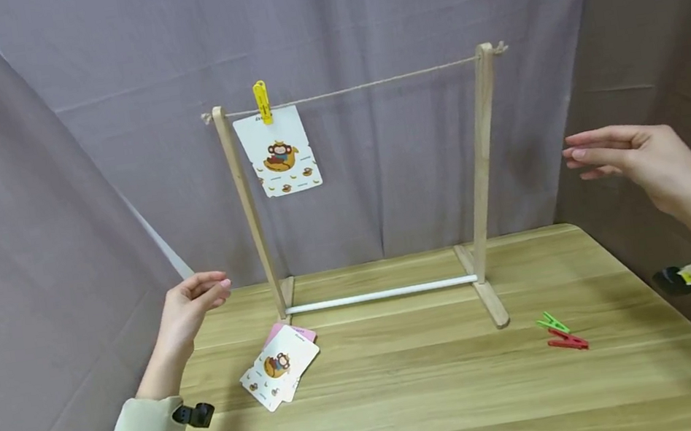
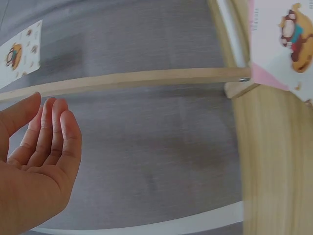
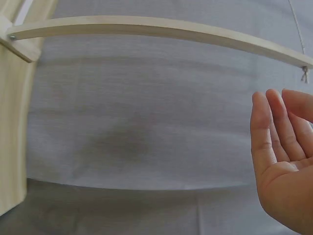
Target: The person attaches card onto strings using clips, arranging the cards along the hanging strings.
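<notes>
A white card with a monkey picture (image 1: 280,155) hangs from a string (image 1: 367,86), clipped by a yellow clothespin (image 1: 262,102) near the left post. My left hand (image 1: 183,315) hovers left of the wooden stand (image 1: 484,152), fingers loosely bent with nothing in them. Off the right post, my right hand (image 1: 649,158) is raised, also holding nothing, its fingers relaxed. Below and right of the left hand, a few overlapping cards (image 1: 282,364) lie on the table, a monkey card uppermost and a pink one partly covered. At the table's right lie a green clothespin (image 1: 553,322) and a red clothespin (image 1: 567,340).
A white rod (image 1: 383,294) joins the stand's feet low down, near the back of the wooden table (image 1: 411,398). Grey curtains (image 1: 394,186) enclose the back and sides. Each wrist carries a small black device, such as the left one (image 1: 195,415).
</notes>
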Demonstrator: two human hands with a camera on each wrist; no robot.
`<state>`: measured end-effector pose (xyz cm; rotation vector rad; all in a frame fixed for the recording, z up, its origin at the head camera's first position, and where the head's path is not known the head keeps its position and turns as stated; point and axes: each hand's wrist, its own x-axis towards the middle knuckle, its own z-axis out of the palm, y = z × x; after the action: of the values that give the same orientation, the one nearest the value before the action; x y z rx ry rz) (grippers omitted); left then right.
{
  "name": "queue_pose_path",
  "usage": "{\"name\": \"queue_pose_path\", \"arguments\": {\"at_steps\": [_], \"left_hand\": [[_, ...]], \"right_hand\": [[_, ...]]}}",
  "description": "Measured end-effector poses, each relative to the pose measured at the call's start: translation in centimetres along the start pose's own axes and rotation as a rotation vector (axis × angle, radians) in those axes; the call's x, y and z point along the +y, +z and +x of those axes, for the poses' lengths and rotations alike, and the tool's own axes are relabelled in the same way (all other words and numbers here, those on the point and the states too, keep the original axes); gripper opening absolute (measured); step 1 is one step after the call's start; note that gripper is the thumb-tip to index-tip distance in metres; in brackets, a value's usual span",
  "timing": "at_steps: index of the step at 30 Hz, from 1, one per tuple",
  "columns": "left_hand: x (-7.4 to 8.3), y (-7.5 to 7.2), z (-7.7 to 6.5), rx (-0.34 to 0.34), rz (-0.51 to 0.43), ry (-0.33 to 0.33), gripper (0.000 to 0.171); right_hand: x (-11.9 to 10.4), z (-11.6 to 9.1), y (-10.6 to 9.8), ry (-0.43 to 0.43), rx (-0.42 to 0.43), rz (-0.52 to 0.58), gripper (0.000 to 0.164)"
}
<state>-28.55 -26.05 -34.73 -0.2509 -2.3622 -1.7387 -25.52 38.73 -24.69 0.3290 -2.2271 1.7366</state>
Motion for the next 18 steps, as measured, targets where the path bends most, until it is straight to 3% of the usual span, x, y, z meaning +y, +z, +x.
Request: {"name": "queue_pose_path", "arguments": {"at_steps": [5, 18], "left_hand": [[-1.2, 0.4, -0.5, -0.034, 0.02, -0.011, 0.041], [-2.9, 1.3, -1.4, -0.065, -0.021, -0.045, 0.041]], "right_hand": [[1.7, -1.4, -0.4, 0.013, 0.0, 0.169, 0.023], [4.3, -3.8, -0.8, 0.061, -0.01, 0.217, 0.027]]}}
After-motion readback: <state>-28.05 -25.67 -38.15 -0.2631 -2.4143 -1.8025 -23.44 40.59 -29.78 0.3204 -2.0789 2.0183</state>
